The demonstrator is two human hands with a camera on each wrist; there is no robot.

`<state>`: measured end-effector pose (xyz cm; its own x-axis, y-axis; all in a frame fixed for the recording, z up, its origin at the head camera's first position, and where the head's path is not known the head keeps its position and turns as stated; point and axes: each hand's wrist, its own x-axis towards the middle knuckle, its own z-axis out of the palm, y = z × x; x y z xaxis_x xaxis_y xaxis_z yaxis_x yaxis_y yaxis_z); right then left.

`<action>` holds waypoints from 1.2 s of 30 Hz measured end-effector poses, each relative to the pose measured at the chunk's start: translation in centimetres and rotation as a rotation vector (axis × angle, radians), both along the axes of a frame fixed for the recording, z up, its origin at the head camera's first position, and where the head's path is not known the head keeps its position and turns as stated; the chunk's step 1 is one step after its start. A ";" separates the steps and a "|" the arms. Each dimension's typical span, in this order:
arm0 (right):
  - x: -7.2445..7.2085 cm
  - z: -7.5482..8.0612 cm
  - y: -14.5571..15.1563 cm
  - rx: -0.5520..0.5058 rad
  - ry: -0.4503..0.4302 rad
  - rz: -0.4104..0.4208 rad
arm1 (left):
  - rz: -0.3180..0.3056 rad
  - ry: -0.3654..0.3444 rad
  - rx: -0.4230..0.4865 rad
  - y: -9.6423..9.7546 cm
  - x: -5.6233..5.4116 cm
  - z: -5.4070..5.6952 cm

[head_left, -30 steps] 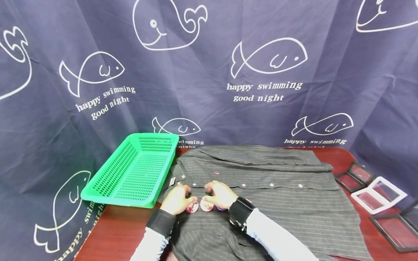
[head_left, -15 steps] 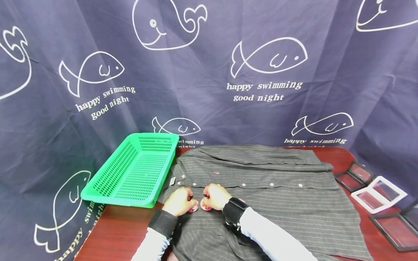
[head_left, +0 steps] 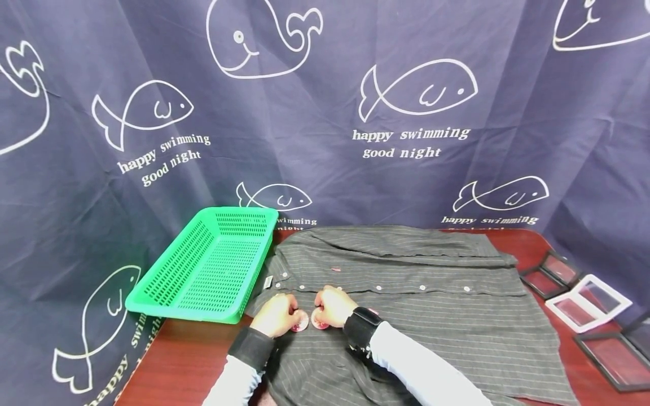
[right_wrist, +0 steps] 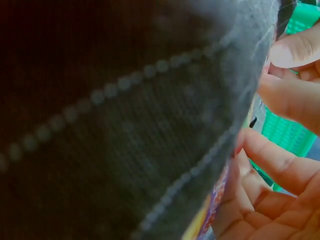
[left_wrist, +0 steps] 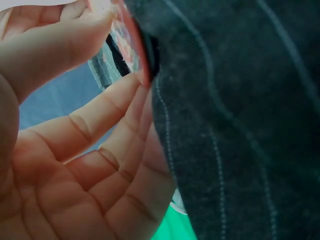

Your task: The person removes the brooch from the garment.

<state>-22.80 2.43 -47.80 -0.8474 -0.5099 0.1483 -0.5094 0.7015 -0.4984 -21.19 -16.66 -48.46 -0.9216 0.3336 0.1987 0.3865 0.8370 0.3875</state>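
Note:
A dark grey pinstriped shirt (head_left: pixel 431 321) with white buttons lies spread over the table. Two round picture badges sit side by side on its near part. My left hand (head_left: pixel 276 316) pinches the left round badge (head_left: pixel 301 321) by its edge. In the left wrist view its thumb and fingertips meet the red rim of that badge (left_wrist: pixel 132 45), which stands against the cloth. My right hand (head_left: pixel 335 307) grips the right round badge (head_left: pixel 319 319); its fingers partly cover it. A purple and yellow badge (right_wrist: pixel 209 212) shows below the right fingers in the right wrist view.
A green plastic basket (head_left: pixel 236 316) stands at the left, close to the shirt collar. Black and white frames with clear panes, among them a white frame (head_left: pixel 589 303), lie at the right table edge. A patterned curtain (head_left: pixel 325 113) hangs behind the red-brown table (head_left: pixel 188 349).
My right hand has shifted left, and its fingers have closed on the right badge. The left fingers have drawn in on the left badge. A purple badge is now hidden by the right hand.

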 end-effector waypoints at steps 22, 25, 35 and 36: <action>-0.3 0.6 -1.1 -0.013 0.066 0.101 | -0.018 0.035 0.031 0.0 0.2 0.4; -0.4 0.6 -1.2 -0.017 0.069 0.106 | -0.022 0.048 0.036 -0.1 0.3 0.5; 0.0 0.7 -1.5 -0.004 0.050 0.086 | 0.001 0.027 0.052 0.1 0.1 0.8; 0.1 0.7 -1.6 -0.001 0.043 0.083 | -0.003 0.034 0.049 0.1 0.2 0.8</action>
<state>-22.73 0.87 -47.09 -0.7952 -0.5777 0.1841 -0.5865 0.6559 -0.4752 -21.03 -16.53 -47.68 -0.9128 0.3259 0.2460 0.4030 0.8161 0.4142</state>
